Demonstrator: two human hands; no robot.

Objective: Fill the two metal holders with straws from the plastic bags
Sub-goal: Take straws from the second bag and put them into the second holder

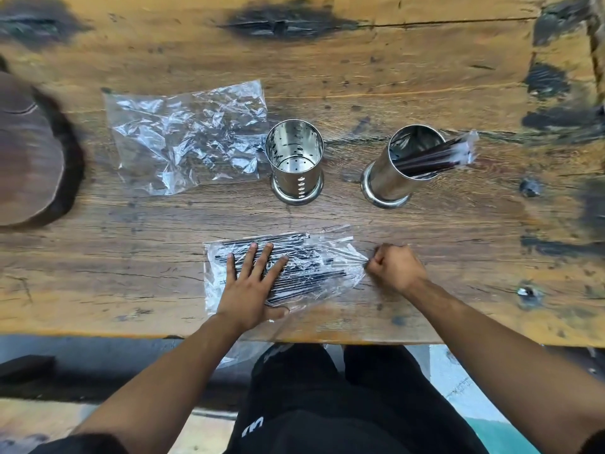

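Observation:
Two shiny metal holders stand on the wooden table. The left holder [294,158] has nothing in it. The right holder [397,167] carries several dark wrapped straws [438,155] leaning to the right. Near the front edge lies a clear plastic bag [330,267] of black straws. My left hand [253,283] lies flat on that bag with fingers spread. My right hand [394,265] is clenched, pinching the bag's right end. A crumpled clear bag [186,132] lies left of the holders, with nothing visible inside.
A round dark wooden board [26,152] sits at the table's left edge. The table's front edge [327,339] runs just behind my wrists, with my dark-clothed lap below it.

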